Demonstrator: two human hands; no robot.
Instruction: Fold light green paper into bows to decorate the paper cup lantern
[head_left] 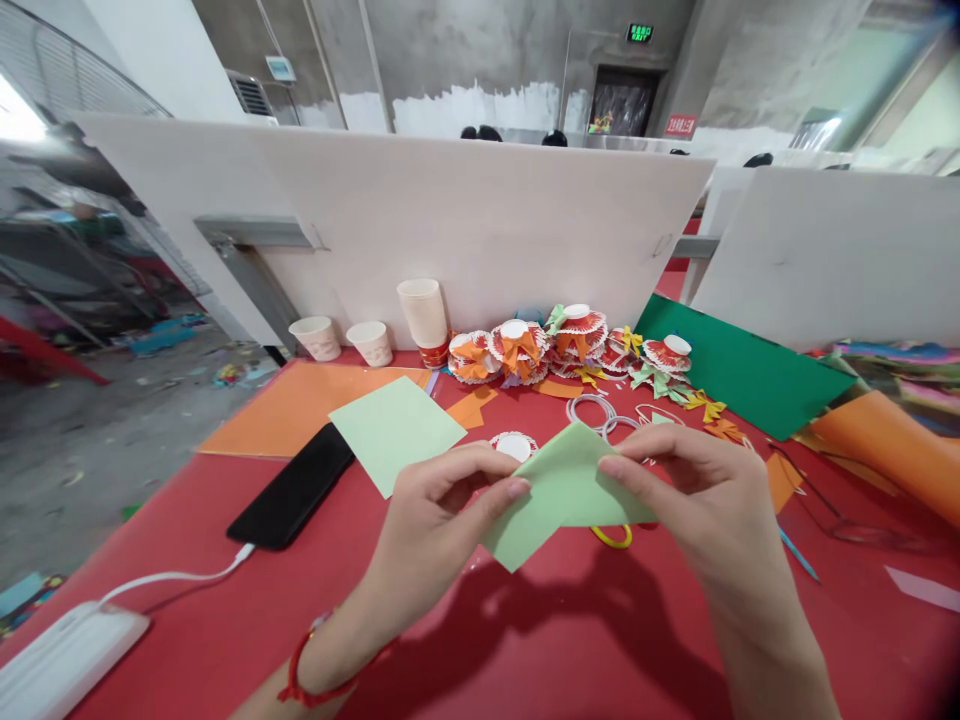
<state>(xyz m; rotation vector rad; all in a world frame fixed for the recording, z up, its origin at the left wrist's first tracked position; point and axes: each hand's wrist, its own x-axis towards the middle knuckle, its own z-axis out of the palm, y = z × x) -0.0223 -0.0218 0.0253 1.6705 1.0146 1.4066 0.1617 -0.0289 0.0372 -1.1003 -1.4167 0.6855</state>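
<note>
A partly folded sheet of light green paper (559,485) is held above the red table, its folded corner pointing up. My left hand (450,510) pinches its left edge between thumb and fingers. At the other edge, my right hand (694,490) grips the paper the same way. Behind my left hand lies a flat light green sheet (397,425). A small white-centred paper piece with a red frilled rim (514,445) shows just behind the held paper. Below it, a yellow loop (613,538) peeks out, mostly hidden.
A black phone (292,490) is cabled to a white power bank (71,655) on the left. Paper cups (369,343) and frilled red-and-white paper lanterns (517,350) line the white partition (465,220). Green card (750,375) and an orange roll (892,450) lie right.
</note>
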